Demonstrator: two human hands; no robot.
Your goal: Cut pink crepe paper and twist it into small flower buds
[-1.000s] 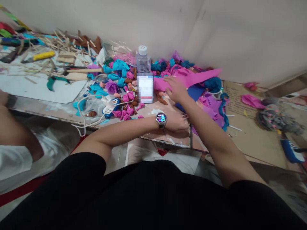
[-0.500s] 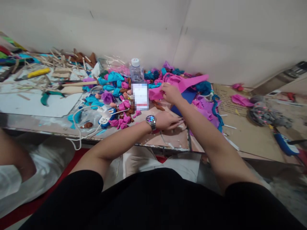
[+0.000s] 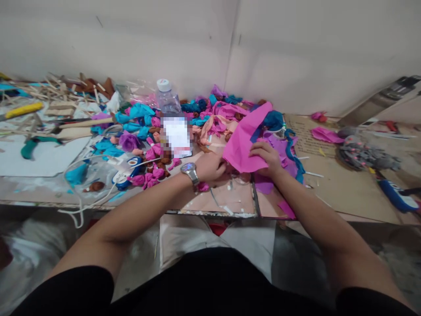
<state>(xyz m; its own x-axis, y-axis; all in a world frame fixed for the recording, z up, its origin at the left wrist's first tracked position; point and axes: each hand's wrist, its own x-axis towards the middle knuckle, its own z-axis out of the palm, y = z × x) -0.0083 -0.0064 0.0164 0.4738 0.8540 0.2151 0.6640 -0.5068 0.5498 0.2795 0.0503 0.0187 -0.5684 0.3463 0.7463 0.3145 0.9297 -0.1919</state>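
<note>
A large sheet of bright pink crepe paper stands tilted over the middle of the bench. My right hand grips its lower right part, thumb behind and fingers bent over the front. At the sheet's lower left edge is my left hand, with a metal-banded wristwatch on the wrist. Its fingers are curled together, and what they hold is hidden. Purple crepe paper lies beside my right hand. A phone with a lit, blurred screen rests left of the pink sheet.
A clear bottle with a white cap stands behind the phone. Blue, pink and brown paper twists surround a blue-and-white power strip with a white cable. Wooden sticks and green-handled pliers lie left; cardboard and a steel flask are right.
My right hand has brought the pink sheet nearer, down and to the right, from the pile at the back. The whole view has shifted, and my left hand now sits by the sheet's edge.
</note>
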